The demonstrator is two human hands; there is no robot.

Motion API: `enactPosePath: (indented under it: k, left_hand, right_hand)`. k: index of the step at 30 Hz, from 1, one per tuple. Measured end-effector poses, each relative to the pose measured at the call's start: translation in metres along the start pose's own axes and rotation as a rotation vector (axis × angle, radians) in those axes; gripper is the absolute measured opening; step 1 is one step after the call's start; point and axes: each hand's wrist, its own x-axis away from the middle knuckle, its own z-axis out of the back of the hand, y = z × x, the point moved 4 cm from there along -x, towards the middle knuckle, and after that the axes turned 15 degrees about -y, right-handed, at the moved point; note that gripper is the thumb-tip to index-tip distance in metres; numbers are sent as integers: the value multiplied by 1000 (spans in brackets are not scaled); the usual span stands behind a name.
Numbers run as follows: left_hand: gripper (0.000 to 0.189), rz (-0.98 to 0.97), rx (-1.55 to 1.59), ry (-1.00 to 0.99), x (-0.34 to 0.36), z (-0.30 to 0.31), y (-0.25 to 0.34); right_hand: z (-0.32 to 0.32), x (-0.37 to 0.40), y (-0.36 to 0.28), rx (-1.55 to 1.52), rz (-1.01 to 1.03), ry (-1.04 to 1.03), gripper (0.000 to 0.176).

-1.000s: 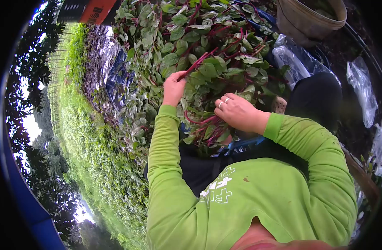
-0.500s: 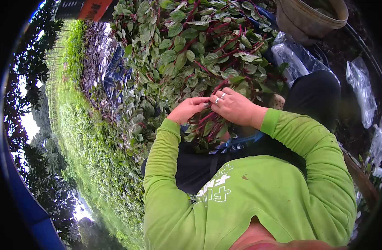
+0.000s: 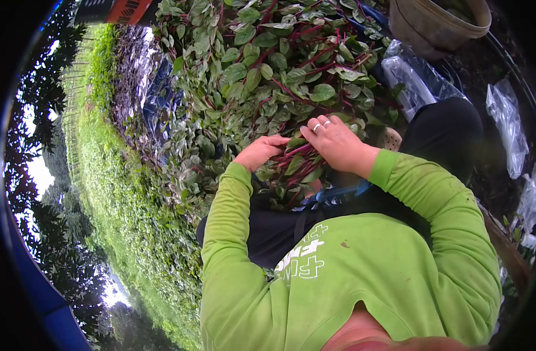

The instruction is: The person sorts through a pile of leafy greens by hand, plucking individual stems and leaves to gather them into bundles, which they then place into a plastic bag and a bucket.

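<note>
A loose bunch of red-stemmed Malabar spinach lies between my two hands above my lap. My left hand has its fingers closed on the left side of the bunch, thumb and forefinger near the stems' upper ends. On the other side my right hand, with two rings, curls its fingers over the upper stems and leaves; its fingertips are partly hidden. Just beyond both hands rises a large heap of the same leafy stems. Blue strips show below the bunch.
A worn bucket stands at the upper right, with clear plastic bags below it. My dark-clad knee is beside my right forearm. A black and orange box is at the upper left, and green field runs along the left.
My hands have moved slightly apart; their fingertips met over the stems before. My right hand has opened out a little and turned over the bunch.
</note>
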Motion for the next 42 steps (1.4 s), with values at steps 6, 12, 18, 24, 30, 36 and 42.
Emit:
enactPosePath:
  k: [6,12,18,24,30,36,42]
  left_hand:
    - [43,-149,-379,-39,-13,5,23]
    - [19,-686,-1515,872,-53,-12,95]
    - [11,-647,-1624,840,-49,-14,98]
    - [25,-588,-1493,672,7,-37,59]
    - [18,-332,-1550,558,34,-4,28]
    - [46,-450,-1625,1090,11,39,81]
    - [25,-666,-1331,1078,-128,52,180]
  right_hand:
    - [-20,-1,3,-73,-53,-262,30]
    - [-20,7,2,-67,-26,-155,24]
    - [-4,10,4,45,-26,123,25]
    - [-4,-1,13,26,-82,47,23]
    - [-2,-9,-6,-25,102,-35,18]
    - [5,-11,-8,-20,120,-136,32]
    - [9,-17,0,24,140,-144,52]
